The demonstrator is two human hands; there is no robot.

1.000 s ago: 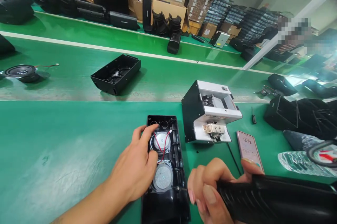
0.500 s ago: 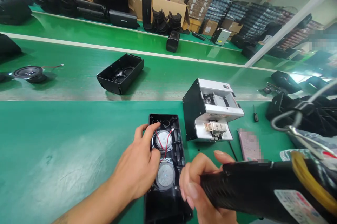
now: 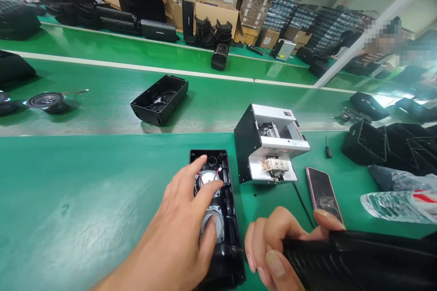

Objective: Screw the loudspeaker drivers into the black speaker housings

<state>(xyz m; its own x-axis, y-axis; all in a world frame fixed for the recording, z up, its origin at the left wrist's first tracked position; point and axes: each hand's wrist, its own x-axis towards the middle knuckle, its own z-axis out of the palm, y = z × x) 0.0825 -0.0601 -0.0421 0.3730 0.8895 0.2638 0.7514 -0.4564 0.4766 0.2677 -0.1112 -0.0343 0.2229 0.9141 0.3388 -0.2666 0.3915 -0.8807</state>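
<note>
A black speaker housing lies lengthwise in front of me, holding two round speaker drivers with grey backs. A red wire with a white plug rises from the upper driver. My left hand is spread over the housing's left side, fingers apart, thumb over the lower driver and partly hiding both. In my right hand is a black electric screwdriver, held almost level. Its thin tip points left at the housing's right edge near the lower driver; whether it touches a screw I cannot tell.
A screw feeder stands right of the housing, with a phone, a small screwdriver and a clear plastic bottle beyond it. An open black housing and a loose speaker driver lie on the green belt. People stand behind it.
My left hand has shifted down and right, its thumb now over the lower driver. My right hand has moved slightly right and down with the electric screwdriver, uncovering the phone and bottle.
</note>
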